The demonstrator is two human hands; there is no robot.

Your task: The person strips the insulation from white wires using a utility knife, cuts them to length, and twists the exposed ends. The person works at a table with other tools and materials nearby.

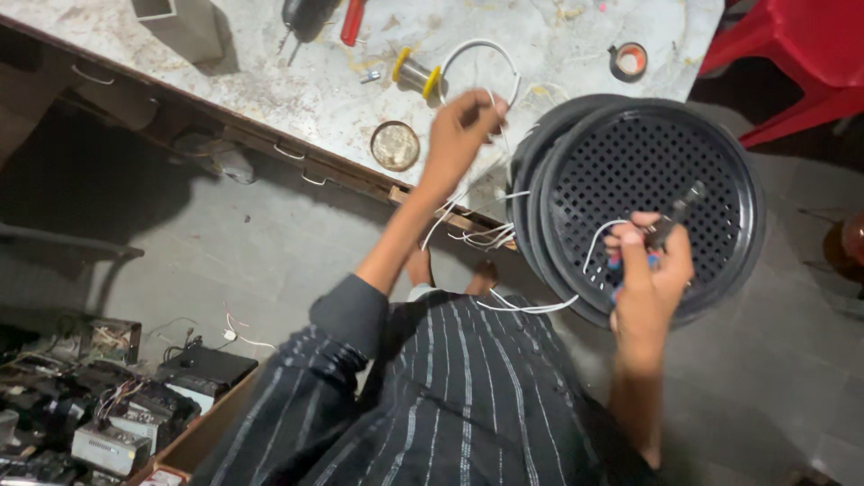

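The round black grille [643,193] leaned against the bench edge [297,162], with bare floor [261,243] open to its left. The left hand [461,129] was raised over the bench, fingers pinched on a white wire [477,54]. The right hand [650,270] was held before the grille, closed around pliers [670,220].

One view only, worn on the head, looking steeply down past the dark pinstriped shirt [450,405] toward grey floor. Close to the round black perforated metal grille [643,202], near frame centre-right. Left of the grille and above it, the stained grey worktop [315,85]; far lower left, scrap electronics [99,409].
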